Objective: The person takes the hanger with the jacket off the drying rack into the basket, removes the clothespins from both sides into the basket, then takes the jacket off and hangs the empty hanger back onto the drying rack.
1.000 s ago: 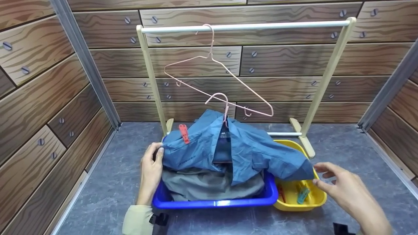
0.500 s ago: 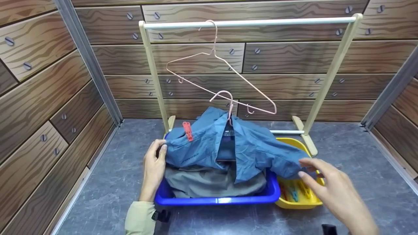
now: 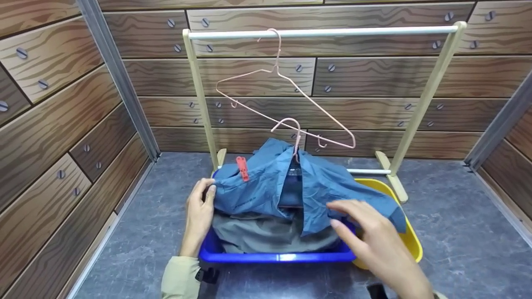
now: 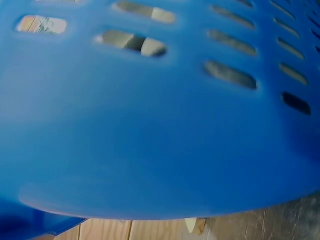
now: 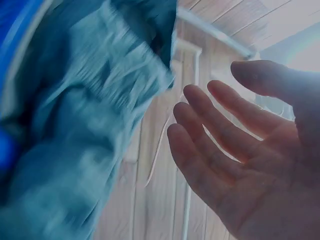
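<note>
A blue jacket (image 3: 257, 191) lies spread over the blue basket (image 3: 276, 258), on a pink hanger whose hook (image 3: 289, 120) sticks up at the collar. A red clothes peg (image 3: 242, 169) is clipped near its left shoulder. My left hand (image 3: 200, 214) pinches the left sleeve end, thumb in front. Its wrist view shows the slotted basket wall (image 4: 125, 125) but no hand. My right hand (image 3: 378, 236) is in front of the right sleeve with fingers spread. In the right wrist view its relaxed fingers (image 5: 200, 150) stand apart from the jacket (image 5: 90, 120), holding nothing.
Beneath the jacket, a grey garment (image 3: 270, 234) fills the blue basket. A yellow basket (image 3: 413, 245) sits to its right, partly covered by the sleeve. Behind stands a wooden rack with a white rail (image 3: 353, 32), where another pink hanger (image 3: 249, 74) hangs.
My right hand has moved left from beside the right sleeve end to the jacket's front. The left hand still holds the left sleeve end. The head view has shifted slightly.
</note>
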The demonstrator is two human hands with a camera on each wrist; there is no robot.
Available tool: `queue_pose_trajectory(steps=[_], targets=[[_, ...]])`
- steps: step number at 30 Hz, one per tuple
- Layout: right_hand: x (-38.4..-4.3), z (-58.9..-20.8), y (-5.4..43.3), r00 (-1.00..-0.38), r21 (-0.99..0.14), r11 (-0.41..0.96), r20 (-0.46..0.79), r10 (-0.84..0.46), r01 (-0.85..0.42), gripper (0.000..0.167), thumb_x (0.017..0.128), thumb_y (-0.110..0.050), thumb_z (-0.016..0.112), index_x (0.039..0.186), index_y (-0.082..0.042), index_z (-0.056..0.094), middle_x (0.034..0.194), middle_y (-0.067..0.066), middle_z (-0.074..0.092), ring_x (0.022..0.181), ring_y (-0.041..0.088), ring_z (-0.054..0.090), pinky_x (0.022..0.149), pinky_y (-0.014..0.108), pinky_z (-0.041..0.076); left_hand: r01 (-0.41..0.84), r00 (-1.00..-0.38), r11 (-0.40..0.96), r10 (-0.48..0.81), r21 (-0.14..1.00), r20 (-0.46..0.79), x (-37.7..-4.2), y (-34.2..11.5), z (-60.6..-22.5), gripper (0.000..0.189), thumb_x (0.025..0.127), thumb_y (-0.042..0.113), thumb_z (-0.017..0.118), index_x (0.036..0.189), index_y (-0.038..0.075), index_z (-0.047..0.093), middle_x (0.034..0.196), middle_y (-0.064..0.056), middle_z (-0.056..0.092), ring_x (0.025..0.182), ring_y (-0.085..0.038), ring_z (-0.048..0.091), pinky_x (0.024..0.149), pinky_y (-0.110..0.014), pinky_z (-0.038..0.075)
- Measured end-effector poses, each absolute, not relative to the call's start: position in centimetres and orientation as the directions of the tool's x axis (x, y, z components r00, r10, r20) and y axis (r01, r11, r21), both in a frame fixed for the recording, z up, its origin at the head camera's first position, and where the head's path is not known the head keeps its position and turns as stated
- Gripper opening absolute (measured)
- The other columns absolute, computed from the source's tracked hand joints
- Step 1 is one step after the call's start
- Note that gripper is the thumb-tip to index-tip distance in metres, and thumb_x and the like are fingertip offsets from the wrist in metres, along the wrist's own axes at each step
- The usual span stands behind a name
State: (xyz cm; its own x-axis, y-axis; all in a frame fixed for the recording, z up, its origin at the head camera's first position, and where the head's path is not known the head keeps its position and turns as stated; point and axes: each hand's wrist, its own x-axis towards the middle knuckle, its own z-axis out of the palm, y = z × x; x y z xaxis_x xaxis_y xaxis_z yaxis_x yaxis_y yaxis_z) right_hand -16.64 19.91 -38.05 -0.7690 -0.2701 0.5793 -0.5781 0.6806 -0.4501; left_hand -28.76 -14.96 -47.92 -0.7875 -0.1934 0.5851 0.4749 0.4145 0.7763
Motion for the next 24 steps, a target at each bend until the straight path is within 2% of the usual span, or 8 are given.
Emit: queue_pose_trajectory(steps=[5,8,12,17,21,24], targets=[[-18.0,-35.9,17.2,-0.696,-0.363,0.637,0.592,-0.406,-0.68,0.032,0.093,-0.02,0.07,0.125,-0.022,0.065,0.125,-0.013,0.062,0.117,0.006,0.054,0.1,0.028,0.041,0.459,-0.806,0.404,-0.184,0.791,0.562,-28.7,-15.1,-47.9,0.012,0.098,0.007,0.058,0.106,0.005,0.068,0.104,-0.004,0.064,0.102,-0.017,0.057,0.092,-0.032,0.041],[-19.2,-34.8,15.7,-0.67,-0.303,0.631,0.556,-0.492,-0.714,0.032,0.094,-0.024,0.068,0.126,-0.02,0.064,0.126,-0.01,0.061,0.117,0.006,0.053,0.098,0.032,0.044,0.465,-0.807,0.395,-0.177,0.792,0.563,-28.7,-15.2,-47.9,0.013,0.098,0.008,0.058,0.106,0.005,0.067,0.104,-0.004,0.063,0.102,-0.017,0.057,0.092,-0.033,0.041],[-21.1,-33.7,13.9,-0.663,-0.252,0.632,0.474,-0.579,-0.733,0.033,0.096,-0.025,0.065,0.128,-0.017,0.062,0.128,-0.007,0.059,0.118,0.009,0.052,0.099,0.034,0.043,0.471,-0.802,0.402,-0.176,0.785,0.571,-28.7,-15.4,-47.8,0.013,0.099,0.01,0.058,0.106,0.005,0.068,0.103,-0.004,0.063,0.1,-0.017,0.057,0.091,-0.033,0.041],[-23.4,-32.9,11.7,-0.658,-0.215,0.636,0.417,-0.627,-0.741,0.035,0.097,-0.026,0.062,0.131,-0.015,0.06,0.131,-0.001,0.059,0.12,0.014,0.051,0.101,0.035,0.041,0.46,-0.804,0.414,-0.182,0.786,0.566,-28.7,-15.5,-47.8,0.013,0.099,0.01,0.058,0.106,0.005,0.068,0.103,-0.004,0.063,0.1,-0.017,0.057,0.09,-0.035,0.042],[-25.2,-32.5,10.1,-0.648,-0.216,0.619,0.392,-0.653,-0.755,0.039,0.098,-0.022,0.061,0.134,-0.01,0.057,0.135,0.006,0.057,0.127,0.019,0.048,0.107,0.036,0.036,0.462,-0.801,0.422,-0.178,0.78,0.571,-28.7,-15.4,-47.8,0.013,0.099,0.01,0.058,0.107,0.005,0.068,0.104,-0.005,0.064,0.101,-0.019,0.058,0.091,-0.036,0.042],[-26.4,-32.2,9.0,-0.664,-0.241,0.621,0.336,-0.668,-0.746,0.043,0.097,-0.021,0.062,0.137,-0.006,0.054,0.137,0.01,0.055,0.129,0.023,0.047,0.108,0.039,0.034,0.477,-0.792,0.429,-0.169,0.767,0.587,-28.8,-15.1,-47.8,0.015,0.099,0.011,0.058,0.107,0.004,0.067,0.105,-0.006,0.064,0.102,-0.021,0.058,0.092,-0.037,0.042]])
